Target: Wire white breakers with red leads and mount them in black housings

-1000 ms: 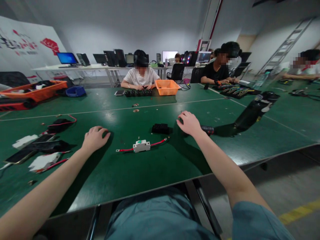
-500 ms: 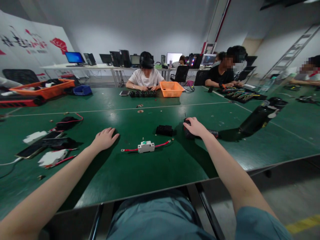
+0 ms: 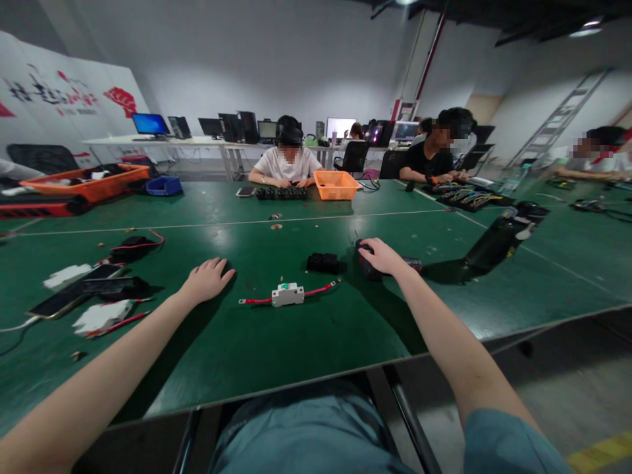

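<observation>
My left hand (image 3: 208, 279) lies palm down on the green table, fingers loosely spread and holding nothing. To its right is a white miniature circuit breaker (image 3: 288, 295) with a green toggle; a short red wire with a ring lug runs out from each side. My right hand (image 3: 381, 255) is wrapped over a black-and-red cordless drill (image 3: 366, 265) lying on the table; my hand and wrist hide part of it. Between the breaker and the drill sits a small black block (image 3: 323, 263), touched by neither hand.
On the left lie a phone (image 3: 56, 303), white breakers (image 3: 101, 317) with red wires, and black parts. A black cylindrical object (image 3: 498, 243) leans at the right. Across the table are an orange basket (image 3: 336, 187), a blue bin (image 3: 164, 187) and a co-worker (image 3: 286, 164); others sit at the right.
The camera view has tilted slightly upward, so the scene sits lower in the picture. My hands keep nearly the same places, the right one still over the drill.
</observation>
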`<act>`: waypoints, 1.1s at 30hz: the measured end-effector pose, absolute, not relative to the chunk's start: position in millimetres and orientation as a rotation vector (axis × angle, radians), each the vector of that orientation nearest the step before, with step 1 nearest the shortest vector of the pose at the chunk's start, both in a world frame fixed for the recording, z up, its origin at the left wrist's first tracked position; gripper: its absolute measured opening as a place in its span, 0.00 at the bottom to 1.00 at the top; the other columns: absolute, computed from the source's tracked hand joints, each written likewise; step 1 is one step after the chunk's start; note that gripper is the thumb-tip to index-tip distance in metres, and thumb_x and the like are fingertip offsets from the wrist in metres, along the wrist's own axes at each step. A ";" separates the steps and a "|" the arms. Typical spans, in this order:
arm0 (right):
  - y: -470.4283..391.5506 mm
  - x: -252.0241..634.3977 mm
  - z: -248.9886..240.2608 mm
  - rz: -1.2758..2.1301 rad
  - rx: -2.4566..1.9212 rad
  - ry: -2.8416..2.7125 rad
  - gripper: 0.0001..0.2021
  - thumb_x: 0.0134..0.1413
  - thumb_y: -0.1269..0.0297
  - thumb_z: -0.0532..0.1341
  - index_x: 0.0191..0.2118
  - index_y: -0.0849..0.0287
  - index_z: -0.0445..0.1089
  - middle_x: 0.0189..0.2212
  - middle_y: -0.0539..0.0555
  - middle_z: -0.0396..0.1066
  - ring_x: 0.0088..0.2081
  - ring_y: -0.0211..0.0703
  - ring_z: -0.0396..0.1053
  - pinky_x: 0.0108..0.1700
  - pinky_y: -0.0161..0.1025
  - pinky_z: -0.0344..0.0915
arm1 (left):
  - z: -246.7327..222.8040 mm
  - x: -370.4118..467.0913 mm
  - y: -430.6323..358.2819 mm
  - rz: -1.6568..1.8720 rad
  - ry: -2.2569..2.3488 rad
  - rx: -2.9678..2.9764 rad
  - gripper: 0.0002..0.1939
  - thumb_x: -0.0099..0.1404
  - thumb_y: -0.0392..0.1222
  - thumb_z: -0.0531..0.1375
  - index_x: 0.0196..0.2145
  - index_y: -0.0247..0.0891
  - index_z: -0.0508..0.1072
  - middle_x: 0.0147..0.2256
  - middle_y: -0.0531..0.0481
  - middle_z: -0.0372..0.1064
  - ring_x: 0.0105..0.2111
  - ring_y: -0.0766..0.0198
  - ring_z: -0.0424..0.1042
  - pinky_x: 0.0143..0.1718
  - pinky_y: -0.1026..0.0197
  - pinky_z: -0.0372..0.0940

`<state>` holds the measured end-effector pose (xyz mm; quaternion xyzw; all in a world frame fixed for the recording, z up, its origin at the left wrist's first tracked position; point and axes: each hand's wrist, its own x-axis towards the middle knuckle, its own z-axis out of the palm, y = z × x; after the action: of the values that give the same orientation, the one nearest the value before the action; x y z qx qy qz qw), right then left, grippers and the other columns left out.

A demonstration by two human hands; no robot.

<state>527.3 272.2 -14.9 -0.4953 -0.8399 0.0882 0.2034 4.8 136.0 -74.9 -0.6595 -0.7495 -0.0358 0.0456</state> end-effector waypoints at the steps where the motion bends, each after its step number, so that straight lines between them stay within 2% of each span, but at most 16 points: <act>1: 272.5 527.6 -15.3 0.246 -1.384 -2.342 0.21 0.66 0.53 0.54 0.56 0.61 0.69 0.53 0.64 0.68 0.54 0.52 0.68 0.60 0.46 0.61 | -74.7 5.0 135.8 -0.111 -2.290 -2.013 0.37 0.70 0.62 0.39 0.65 0.33 0.60 0.65 0.35 0.55 0.66 0.44 0.54 0.62 0.41 0.53; 14: 276.8 530.8 -19.7 0.274 -1.373 -2.356 0.23 0.66 0.50 0.53 0.57 0.60 0.68 0.54 0.64 0.67 0.54 0.53 0.68 0.60 0.47 0.61 | -70.9 7.2 133.7 -0.111 -2.300 -2.034 0.38 0.70 0.61 0.39 0.65 0.32 0.60 0.65 0.34 0.55 0.66 0.43 0.54 0.62 0.40 0.53; 33: 279.0 530.7 -20.7 0.282 -1.381 -2.363 0.22 0.65 0.51 0.54 0.57 0.59 0.68 0.54 0.63 0.67 0.55 0.53 0.69 0.61 0.47 0.61 | -73.7 4.0 135.8 -0.112 -2.309 -2.022 0.37 0.70 0.61 0.40 0.65 0.33 0.60 0.65 0.34 0.56 0.65 0.45 0.54 0.62 0.41 0.53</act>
<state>530.7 279.0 -20.7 -0.4925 -0.8425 0.1005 0.1936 4.0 135.8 -73.7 -0.6579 -0.7514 -0.0366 0.0355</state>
